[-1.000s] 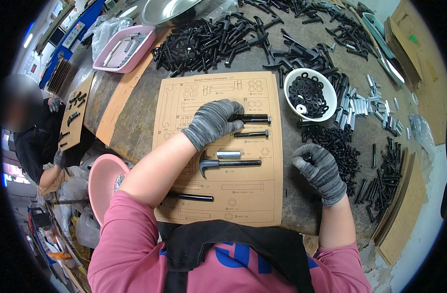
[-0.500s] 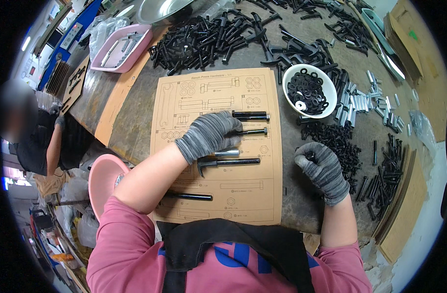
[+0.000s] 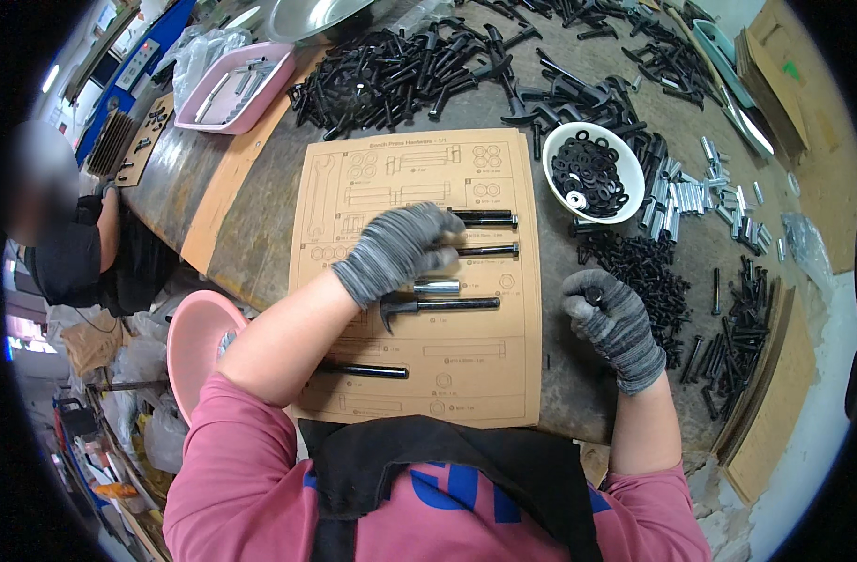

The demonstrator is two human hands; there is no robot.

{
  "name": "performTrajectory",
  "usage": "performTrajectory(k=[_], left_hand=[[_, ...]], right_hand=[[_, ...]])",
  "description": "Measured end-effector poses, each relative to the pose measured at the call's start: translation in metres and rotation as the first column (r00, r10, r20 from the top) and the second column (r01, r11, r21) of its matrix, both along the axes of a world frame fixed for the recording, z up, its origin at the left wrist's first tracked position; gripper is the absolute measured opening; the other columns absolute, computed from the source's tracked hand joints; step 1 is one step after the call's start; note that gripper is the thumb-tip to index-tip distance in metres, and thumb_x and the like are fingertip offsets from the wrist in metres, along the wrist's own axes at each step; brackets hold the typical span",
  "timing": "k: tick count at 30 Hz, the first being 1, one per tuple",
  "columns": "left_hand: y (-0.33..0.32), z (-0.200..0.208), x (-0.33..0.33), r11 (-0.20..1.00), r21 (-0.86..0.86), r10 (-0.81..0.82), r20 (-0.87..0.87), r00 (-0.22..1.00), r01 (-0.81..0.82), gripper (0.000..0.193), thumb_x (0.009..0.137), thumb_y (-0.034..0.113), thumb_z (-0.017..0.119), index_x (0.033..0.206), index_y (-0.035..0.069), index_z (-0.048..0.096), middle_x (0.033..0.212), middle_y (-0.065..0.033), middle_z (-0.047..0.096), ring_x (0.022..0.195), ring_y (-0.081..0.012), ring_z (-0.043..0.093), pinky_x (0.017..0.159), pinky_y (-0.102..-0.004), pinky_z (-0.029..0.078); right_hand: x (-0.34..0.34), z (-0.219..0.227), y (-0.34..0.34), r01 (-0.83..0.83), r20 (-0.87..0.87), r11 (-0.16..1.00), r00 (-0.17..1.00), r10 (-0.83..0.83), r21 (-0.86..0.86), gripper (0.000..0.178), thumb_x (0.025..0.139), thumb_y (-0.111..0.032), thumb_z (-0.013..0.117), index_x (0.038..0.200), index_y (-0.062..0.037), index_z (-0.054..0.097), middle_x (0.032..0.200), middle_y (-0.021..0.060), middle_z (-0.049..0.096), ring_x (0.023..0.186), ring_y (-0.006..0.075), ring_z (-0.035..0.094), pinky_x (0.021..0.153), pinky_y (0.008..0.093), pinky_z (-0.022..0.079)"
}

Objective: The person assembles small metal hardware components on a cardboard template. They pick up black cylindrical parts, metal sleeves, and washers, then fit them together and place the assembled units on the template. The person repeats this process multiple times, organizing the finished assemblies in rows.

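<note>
My left hand, in a striped grey glove, hovers over the printed cardboard sheet. Its thumb and forefinger are apart, close to the left ends of a pair of thick black bolts and a thinner black bolt; whether they touch is hard to tell. Below the hand lie a silver sleeve, a black hook-ended bolt and a black rod. My right hand, gloved alike, is closed to the right of the sheet around a small black bolt, only its round end showing.
A white bowl of black washers stands beyond my right hand. Piles of small black bolts, silver sleeves and black hook-ended parts surround the sheet. A pink tray sits far left. Another person works at left.
My left hand has shifted slightly up and left, uncovering more of the silver sleeve. My right hand has turned a little, showing more of the bolt's end. The other person has leaned.
</note>
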State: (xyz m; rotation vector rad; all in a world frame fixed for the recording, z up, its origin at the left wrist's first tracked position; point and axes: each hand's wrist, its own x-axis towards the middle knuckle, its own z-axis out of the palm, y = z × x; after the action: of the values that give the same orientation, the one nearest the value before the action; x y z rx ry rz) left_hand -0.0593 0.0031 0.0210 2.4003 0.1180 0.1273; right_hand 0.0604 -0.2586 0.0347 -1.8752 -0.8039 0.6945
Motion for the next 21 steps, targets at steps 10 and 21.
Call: performTrajectory(k=[10,21], left_hand=[[0.047,-0.022,-0.056,0.8,0.57,0.141,0.128,0.982,-0.189,0.04,0.077,0.027,0.056,0.111,0.006,0.053,0.114,-0.014,0.051,0.106,-0.0293,0.047,0.09,-0.0381,0.037],[0.047,-0.035,-0.058,0.787,0.579,0.192,0.098,0.977,-0.213,0.044,0.081,0.034,0.049,0.118,0.01,0.05,0.123,-0.0117,0.046,0.114,-0.0285,0.042,0.097,-0.0379,0.03]], right_hand=[[-0.059,0.007,0.043,-0.392,0.531,0.908,0.743,0.409,-0.15,0.028,0.077,-0.013,0.052,0.104,-0.0051,0.051,0.09,0.0158,0.056,0.082,0.0294,0.057,0.071,0.0367,0.047],[-0.185,-0.015,0.104,-0.579,0.778,0.781,0.368,0.508,-0.236,0.025,0.073,-0.032,0.058,0.07,-0.0084,0.054,0.066,0.0091,0.055,0.059,0.0235,0.058,0.051,0.0366,0.046]])
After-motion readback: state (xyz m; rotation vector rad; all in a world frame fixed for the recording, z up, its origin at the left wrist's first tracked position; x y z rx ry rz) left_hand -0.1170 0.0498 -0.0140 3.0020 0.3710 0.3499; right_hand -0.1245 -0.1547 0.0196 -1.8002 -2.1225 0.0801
